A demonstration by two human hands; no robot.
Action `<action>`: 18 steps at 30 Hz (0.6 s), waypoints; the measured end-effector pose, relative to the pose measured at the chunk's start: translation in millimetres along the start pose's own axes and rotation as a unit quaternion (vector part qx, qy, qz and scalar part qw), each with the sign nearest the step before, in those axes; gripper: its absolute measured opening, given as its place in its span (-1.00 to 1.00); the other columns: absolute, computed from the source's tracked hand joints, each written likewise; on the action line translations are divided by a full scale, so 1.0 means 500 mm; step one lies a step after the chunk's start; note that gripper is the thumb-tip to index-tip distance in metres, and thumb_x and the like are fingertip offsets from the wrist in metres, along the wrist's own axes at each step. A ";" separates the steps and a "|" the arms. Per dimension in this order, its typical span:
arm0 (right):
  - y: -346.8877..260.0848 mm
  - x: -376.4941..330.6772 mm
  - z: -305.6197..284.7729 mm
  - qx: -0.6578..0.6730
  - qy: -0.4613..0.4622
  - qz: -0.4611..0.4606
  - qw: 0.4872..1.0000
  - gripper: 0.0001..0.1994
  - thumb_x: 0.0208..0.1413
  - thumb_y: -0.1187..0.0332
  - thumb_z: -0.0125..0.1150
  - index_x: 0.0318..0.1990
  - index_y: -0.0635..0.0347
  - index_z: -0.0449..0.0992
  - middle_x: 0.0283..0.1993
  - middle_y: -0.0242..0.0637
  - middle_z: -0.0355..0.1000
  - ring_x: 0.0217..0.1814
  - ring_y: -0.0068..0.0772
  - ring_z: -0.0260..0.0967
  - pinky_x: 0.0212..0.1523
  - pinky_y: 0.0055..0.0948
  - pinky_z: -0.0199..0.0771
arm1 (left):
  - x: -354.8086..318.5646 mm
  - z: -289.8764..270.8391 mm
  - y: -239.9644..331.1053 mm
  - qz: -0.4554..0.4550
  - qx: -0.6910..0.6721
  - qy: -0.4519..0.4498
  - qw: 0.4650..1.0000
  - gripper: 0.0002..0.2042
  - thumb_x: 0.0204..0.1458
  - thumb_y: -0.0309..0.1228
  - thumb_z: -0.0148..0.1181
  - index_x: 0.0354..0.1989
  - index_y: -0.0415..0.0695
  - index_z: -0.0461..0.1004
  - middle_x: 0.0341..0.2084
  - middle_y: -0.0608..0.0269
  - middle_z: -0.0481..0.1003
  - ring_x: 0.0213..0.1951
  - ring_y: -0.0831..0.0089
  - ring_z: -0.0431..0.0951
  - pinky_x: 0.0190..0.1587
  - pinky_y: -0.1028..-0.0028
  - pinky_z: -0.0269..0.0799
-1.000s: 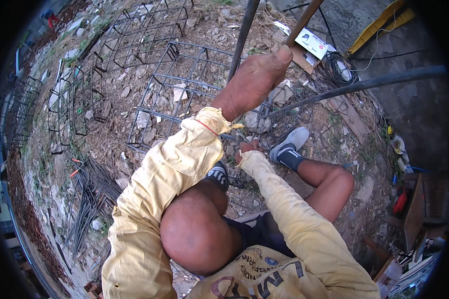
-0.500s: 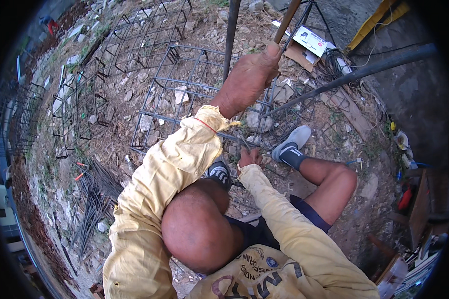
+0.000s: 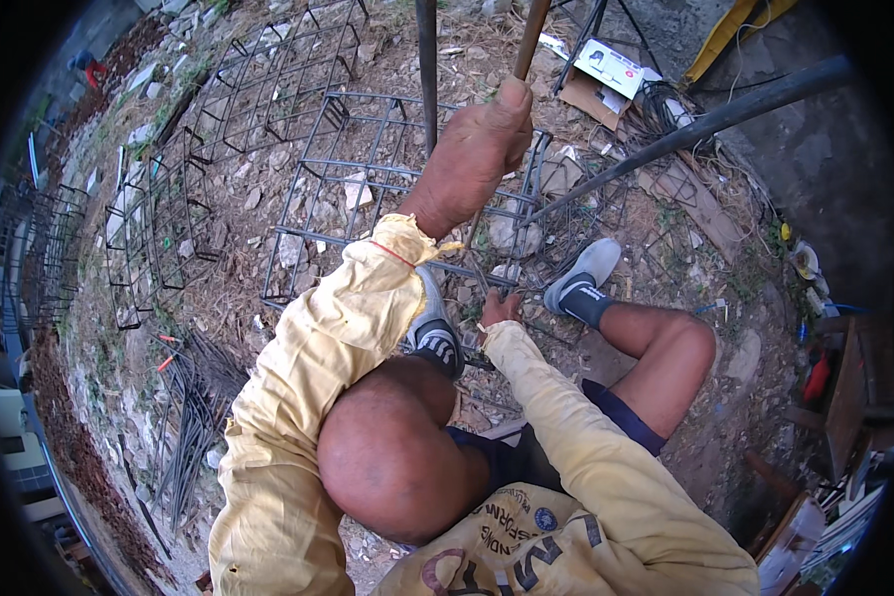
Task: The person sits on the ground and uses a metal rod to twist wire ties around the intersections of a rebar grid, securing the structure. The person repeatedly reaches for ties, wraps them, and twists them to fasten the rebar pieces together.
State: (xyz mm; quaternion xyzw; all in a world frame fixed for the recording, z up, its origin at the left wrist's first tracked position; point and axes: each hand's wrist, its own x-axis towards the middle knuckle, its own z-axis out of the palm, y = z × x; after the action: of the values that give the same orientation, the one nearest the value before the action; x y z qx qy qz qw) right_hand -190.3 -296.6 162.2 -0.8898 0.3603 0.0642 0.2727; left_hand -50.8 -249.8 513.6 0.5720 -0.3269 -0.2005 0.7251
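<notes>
My left hand (image 3: 475, 149), raised in front of me, is closed round a long brown rod (image 3: 534, 35); the rod rises past my thumb and shows again below the fist. Down between my feet, my right hand (image 3: 500, 307) has its fingers curled close to thin dark steel bars near the ground. What it grips is small and partly hidden. Just beyond lies a rebar cage (image 3: 313, 164) of tied steel bars. A dark upright pole (image 3: 427, 74) stands behind my left hand, and a thick dark bar (image 3: 695, 134) slants down from the upper right.
More rebar cages (image 3: 149, 233) lie on rubble to the left, with a bundle of dark rods (image 3: 194, 412) nearer me. A white box (image 3: 609, 68) and a wooden plank (image 3: 700, 214) are at the far right. A person (image 3: 89, 68) is in the far left distance.
My left hand and the brown rod have shifted slightly to the left. My right hand stays low in nearly the same place.
</notes>
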 end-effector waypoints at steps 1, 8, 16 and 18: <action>0.007 0.008 0.005 0.007 -0.043 -0.016 0.999 -0.62 0.15 0.17 0.15 -0.08 0.25 0.24 -0.26 0.05 0.36 -0.20 0.01 0.44 -0.17 -0.06 0.43 | 0.000 -0.002 -0.003 -0.005 -0.004 0.002 1.000 -0.47 0.30 0.08 -0.38 -0.64 0.00 0.09 -0.69 0.51 0.02 -0.61 0.61 0.00 -0.54 0.55 -0.05; -0.031 0.009 -0.152 0.437 -0.430 0.122 0.781 -0.62 0.06 0.12 0.34 -0.23 0.14 0.28 -0.59 -0.43 0.26 -0.65 -0.55 0.20 -0.68 -0.54 0.25 | -0.021 -0.037 0.000 -0.010 0.018 0.016 1.000 -0.47 0.31 0.06 -0.41 -0.64 -0.02 0.10 -0.68 0.50 0.02 -0.61 0.61 -0.01 -0.53 0.56 -0.05; -0.023 0.005 -0.158 0.407 -0.412 0.135 0.804 -0.42 -0.13 0.02 0.43 -0.08 0.19 0.31 -0.50 -0.38 0.32 -0.57 -0.57 0.30 -0.59 -0.51 0.36 | -0.015 -0.028 -0.013 0.010 -0.010 -0.012 1.000 -0.45 0.25 0.16 -0.30 -0.62 -0.02 0.13 -0.68 0.53 0.00 -0.61 0.63 -0.04 -0.53 0.53 -0.10; -0.016 0.013 -0.140 0.285 -0.317 0.054 0.903 -0.32 -0.17 0.01 0.42 -0.01 0.28 0.29 -0.39 -0.20 0.40 -0.42 -0.35 0.41 -0.41 -0.36 0.46 | -0.013 -0.025 -0.014 0.009 -0.014 -0.014 1.000 -0.44 0.24 0.18 -0.30 -0.62 -0.02 0.13 -0.69 0.52 0.00 -0.61 0.63 -0.05 -0.54 0.53 -0.10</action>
State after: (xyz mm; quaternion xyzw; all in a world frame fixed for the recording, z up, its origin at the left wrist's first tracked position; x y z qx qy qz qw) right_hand -186.0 -332.9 222.5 -0.6856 0.3056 0.2519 0.6109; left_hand -46.2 -238.7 503.7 0.5560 -0.3394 -0.2071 0.7299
